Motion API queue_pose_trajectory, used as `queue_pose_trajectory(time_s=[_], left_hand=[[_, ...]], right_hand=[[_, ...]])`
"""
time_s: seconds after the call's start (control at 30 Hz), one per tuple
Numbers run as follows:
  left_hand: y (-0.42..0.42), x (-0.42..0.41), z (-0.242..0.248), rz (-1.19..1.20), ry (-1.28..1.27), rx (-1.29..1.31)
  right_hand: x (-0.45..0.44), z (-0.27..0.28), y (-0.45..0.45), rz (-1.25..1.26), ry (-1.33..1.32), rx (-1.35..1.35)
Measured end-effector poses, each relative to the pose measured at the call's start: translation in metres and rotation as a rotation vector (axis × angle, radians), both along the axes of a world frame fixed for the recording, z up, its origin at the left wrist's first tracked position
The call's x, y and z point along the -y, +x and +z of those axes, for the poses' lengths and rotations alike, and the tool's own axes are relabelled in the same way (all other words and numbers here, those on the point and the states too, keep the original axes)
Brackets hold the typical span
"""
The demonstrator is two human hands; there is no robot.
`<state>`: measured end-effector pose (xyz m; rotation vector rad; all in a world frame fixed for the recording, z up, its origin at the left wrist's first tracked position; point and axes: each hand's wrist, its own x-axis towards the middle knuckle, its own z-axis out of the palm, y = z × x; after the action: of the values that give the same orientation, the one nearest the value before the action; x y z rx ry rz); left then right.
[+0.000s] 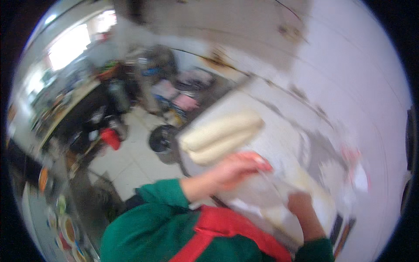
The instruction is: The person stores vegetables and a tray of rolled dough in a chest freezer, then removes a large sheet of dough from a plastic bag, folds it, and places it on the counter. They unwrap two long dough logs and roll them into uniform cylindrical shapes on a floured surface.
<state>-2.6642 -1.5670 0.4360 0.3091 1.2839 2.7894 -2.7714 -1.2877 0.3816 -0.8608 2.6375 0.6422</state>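
Note:
Two long rolls of pale dough (222, 136) lie side by side, touching, on a whitish work table (271, 144). My left hand (242, 165) is just in front of them, its fingers pointing right, bent and blurred. Lower right, my right hand (299, 203) is closed like a fist over the table. A thin pale flat object (276, 185) spans the gap between my hands, with its right end in my right fist. Blur hides what it is, and whether my left fingers grip it or only touch it.
A black bucket (162, 139) stands on the tiled floor (131, 163) by the table's left end. Pink items (186, 101) lie beyond it. Along the left runs a cluttered counter (70, 108). Bowls (68, 227) sit lower left. A clear plastic bag (355, 178) is by the wall.

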Motion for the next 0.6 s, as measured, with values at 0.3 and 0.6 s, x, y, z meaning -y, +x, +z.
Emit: queue_pose_trajectory(time_s=[0.3,0.6], left_hand=[[0.003,0.010,0.003,0.157,-0.411,-0.130],[-0.007,-0.087,-0.052,-0.020,-0.446,-0.749]], right_hand=[[-0.015,0.089,0.026,-0.254,-1.532,0.107],[0.080,0.112,0.082,0.825,-0.926,0.221]])
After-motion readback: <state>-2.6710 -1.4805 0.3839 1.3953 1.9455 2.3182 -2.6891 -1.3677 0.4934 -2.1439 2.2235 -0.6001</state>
